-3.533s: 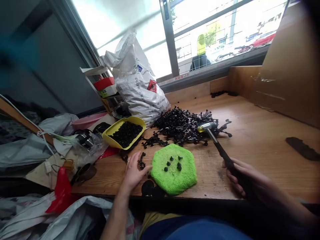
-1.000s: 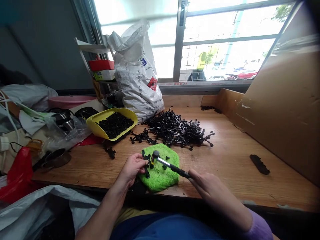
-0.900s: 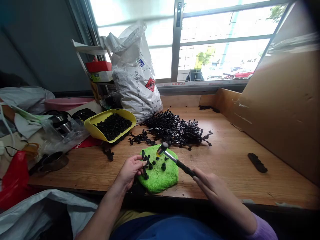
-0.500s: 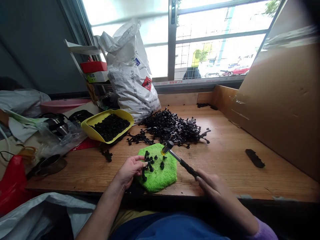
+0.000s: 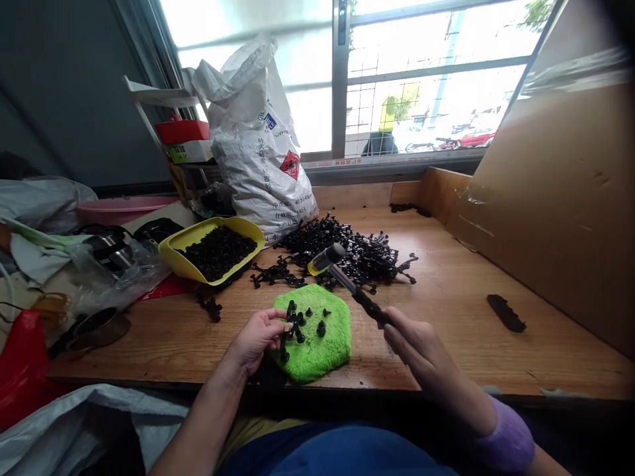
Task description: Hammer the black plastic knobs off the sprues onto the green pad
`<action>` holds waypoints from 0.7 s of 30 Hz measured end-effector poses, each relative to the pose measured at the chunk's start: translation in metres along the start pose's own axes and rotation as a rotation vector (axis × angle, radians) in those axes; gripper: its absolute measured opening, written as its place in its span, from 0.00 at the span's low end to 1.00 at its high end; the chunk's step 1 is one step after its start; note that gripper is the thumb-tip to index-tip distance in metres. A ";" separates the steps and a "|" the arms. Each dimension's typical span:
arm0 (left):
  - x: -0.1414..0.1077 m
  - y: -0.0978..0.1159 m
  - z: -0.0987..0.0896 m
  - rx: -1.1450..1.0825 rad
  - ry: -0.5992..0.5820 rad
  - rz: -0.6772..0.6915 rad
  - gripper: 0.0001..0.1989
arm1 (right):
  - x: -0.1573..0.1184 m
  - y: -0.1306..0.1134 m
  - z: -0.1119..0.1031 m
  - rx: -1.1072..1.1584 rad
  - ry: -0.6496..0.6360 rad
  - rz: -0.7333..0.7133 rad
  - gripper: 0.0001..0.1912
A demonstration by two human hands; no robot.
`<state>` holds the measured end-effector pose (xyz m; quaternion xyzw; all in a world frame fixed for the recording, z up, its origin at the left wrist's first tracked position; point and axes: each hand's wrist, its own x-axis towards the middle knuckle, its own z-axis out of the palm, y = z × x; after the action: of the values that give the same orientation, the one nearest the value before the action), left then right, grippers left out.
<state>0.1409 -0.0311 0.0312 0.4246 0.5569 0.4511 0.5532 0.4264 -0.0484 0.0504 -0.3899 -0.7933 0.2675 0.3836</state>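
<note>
My left hand (image 5: 258, 337) pinches a branched black plastic part (image 5: 296, 324) against the left side of a bright green hexagonal cloth pad (image 5: 327, 354). A few small loose black pieces (image 5: 321, 328) lie on the pad to the right of it. My right hand (image 5: 417, 340) is closed around the dark-wrapped handle of a small hammer (image 5: 342, 276). The hammer is raised over the pad's far edge, with a black face on one end of its head and a yellow one on the other.
Behind the pad lies a heap of black branched parts (image 5: 352, 258). A yellow scoop tray (image 5: 169, 250) of small black pieces sits left, before a white woven sack (image 5: 258, 165). A cardboard sheet (image 5: 560, 218) stands at right; a dark flat piece (image 5: 505, 313) lies near it.
My right hand has lifted the hammer up and away from the pad, its head tilting higher. My left hand and the black part stay in place.
</note>
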 end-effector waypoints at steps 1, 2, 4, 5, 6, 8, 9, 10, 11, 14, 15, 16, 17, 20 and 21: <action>0.000 0.000 0.000 -0.007 0.002 0.000 0.14 | 0.001 0.000 0.000 -0.002 -0.013 -0.001 0.12; -0.001 0.000 0.000 -0.013 0.001 0.002 0.14 | 0.000 0.001 0.001 -0.007 -0.028 0.001 0.12; -0.001 0.000 -0.001 -0.021 -0.005 0.005 0.14 | -0.001 0.004 0.004 -0.025 -0.057 0.009 0.12; 0.000 0.000 -0.001 -0.020 -0.009 0.006 0.14 | -0.003 0.006 0.005 -0.038 -0.067 0.013 0.12; 0.000 -0.001 -0.001 -0.016 -0.013 0.006 0.15 | -0.004 0.008 0.006 -0.051 -0.077 0.019 0.12; 0.001 -0.001 -0.001 0.001 -0.016 -0.001 0.16 | -0.005 0.009 0.007 -0.072 -0.094 0.037 0.12; 0.001 -0.001 -0.001 0.013 -0.016 -0.004 0.16 | -0.005 0.009 0.007 -0.078 -0.106 0.043 0.12; 0.001 -0.001 0.000 0.026 -0.014 -0.007 0.16 | -0.005 0.008 0.007 -0.080 -0.113 0.046 0.12; 0.002 0.000 0.000 0.038 -0.011 -0.008 0.16 | -0.004 0.007 0.007 -0.079 -0.114 0.043 0.12; 0.003 0.000 0.000 0.061 0.000 -0.007 0.16 | -0.001 0.003 0.006 -0.083 -0.039 -0.005 0.12; 0.003 0.001 0.000 0.065 0.003 -0.007 0.16 | 0.000 0.002 0.006 -0.104 -0.029 -0.012 0.12; 0.003 0.001 0.000 0.069 0.005 -0.009 0.16 | 0.001 0.001 0.007 -0.153 -0.047 -0.007 0.12; 0.003 0.001 0.000 0.073 0.003 -0.012 0.16 | 0.002 0.001 0.007 -0.225 -0.095 0.004 0.13; 0.004 0.001 -0.001 0.087 -0.017 -0.026 0.15 | 0.004 -0.001 0.007 -0.438 -0.267 0.044 0.14; 0.004 0.001 -0.001 0.093 -0.021 -0.031 0.15 | 0.004 -0.002 0.006 -0.444 -0.271 0.041 0.14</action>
<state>0.1401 -0.0271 0.0317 0.4461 0.5778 0.4116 0.5457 0.4188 -0.0468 0.0496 -0.4409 -0.8688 0.1442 0.1732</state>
